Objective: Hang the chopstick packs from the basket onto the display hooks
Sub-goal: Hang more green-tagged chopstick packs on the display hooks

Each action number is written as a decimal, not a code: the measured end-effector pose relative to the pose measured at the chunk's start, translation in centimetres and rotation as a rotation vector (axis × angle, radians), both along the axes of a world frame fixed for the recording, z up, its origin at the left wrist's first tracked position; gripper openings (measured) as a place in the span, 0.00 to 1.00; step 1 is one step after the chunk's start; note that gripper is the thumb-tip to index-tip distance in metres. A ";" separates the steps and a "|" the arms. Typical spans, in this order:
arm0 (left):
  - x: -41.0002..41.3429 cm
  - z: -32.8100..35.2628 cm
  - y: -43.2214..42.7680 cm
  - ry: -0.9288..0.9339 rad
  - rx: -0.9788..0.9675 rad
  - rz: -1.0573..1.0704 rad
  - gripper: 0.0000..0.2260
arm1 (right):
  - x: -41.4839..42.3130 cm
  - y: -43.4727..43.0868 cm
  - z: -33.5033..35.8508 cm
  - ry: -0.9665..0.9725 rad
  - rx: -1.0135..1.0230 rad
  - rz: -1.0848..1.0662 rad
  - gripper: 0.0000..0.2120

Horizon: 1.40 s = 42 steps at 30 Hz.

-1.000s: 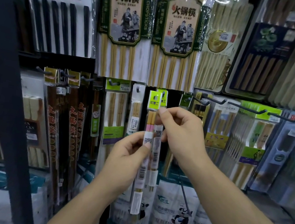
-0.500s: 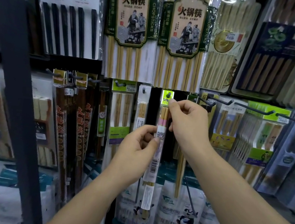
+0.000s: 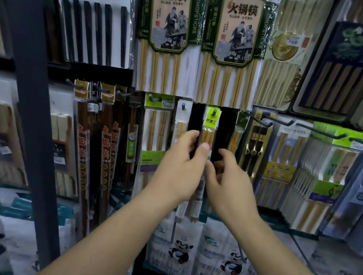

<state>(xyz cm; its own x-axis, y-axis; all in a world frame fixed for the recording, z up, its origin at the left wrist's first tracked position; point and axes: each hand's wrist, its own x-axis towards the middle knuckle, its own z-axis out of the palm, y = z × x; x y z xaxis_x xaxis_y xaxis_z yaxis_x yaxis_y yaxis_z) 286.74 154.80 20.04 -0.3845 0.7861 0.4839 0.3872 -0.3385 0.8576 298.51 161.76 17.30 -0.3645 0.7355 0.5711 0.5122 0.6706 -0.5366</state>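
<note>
The display rack (image 3: 27, 115) fills the view. Rows of hooks carry hanging packs from its left edge to its right edge. The basket is not in view.

The left hand (image 3: 179, 167) works at the centre of the rack's middle row. It grips the chopstick pack (image 3: 211, 124) at about mid-length, with the thumb on the front face and the fingers curled round the left edge. The right hand (image 3: 229, 186) is just beside the pack on its right side, slightly lower than the left hand. It is motion-blurred, its fingers are loosely curled, and it appears to hold nothing.

The pack's long axis is vertical, with the green header above both hands and the lower end below them. A narrow neighbouring pack (image 3: 182, 123) hangs just beside it on the left.

The header sits over the tip of the hook (image 3: 213, 113), which projects toward the camera. Judgement: the pack is on the hook, and the coming move is a release. That move falls to the left hand, the only one clearly in contact.

Hidden items:
- The hands cover the pack's middle section.
- How far along the hook the header sits cannot be determined.
</note>
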 end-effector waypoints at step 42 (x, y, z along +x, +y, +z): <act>-3.1 -35.5 -14.5 -0.007 -1.101 0.513 0.21 | 6.0 -7.5 -32.9 -0.425 -0.850 0.216 0.02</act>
<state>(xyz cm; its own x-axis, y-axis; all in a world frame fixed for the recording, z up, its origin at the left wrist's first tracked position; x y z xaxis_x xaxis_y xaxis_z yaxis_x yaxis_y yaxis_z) 283.67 140.26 -15.42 -0.7714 0.5312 -0.3504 0.2570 0.7638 0.5921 304.56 154.25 -15.57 -0.5930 0.7345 -0.3300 0.6867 0.2473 -0.6836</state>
